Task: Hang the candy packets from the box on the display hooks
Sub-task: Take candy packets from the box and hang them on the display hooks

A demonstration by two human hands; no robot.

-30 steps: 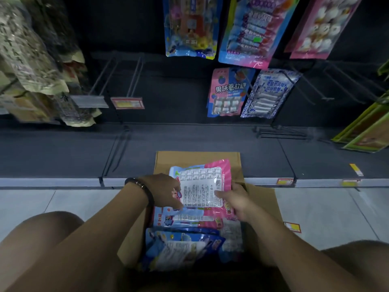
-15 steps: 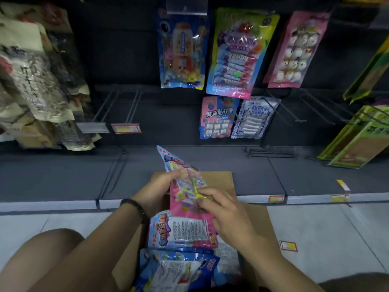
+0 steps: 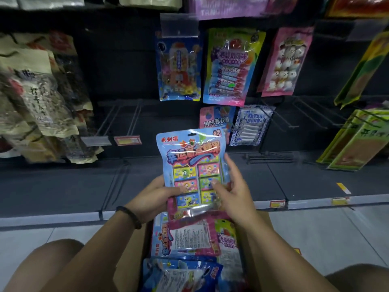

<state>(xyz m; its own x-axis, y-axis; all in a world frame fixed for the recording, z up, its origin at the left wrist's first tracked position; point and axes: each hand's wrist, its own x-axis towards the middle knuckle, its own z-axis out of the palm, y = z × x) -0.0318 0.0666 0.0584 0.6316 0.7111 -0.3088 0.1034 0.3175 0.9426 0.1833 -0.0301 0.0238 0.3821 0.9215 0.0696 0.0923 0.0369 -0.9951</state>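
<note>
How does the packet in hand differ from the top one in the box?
The held packet stands upright; the top box packet lies flat. The held packet shows its front; the top box packet shows its white back label. The left hand and right hand grip only the held packet. Both are blue-and-pink.

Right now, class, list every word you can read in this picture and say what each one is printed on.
"乖刺猬": top corner of the held candy packet.
"果味卷软糖": pink hanging packet.
"老酸奶风味": rainbow hanging packet.
Shelf price tags and the white back label below: too small or blurred to read.
</note>
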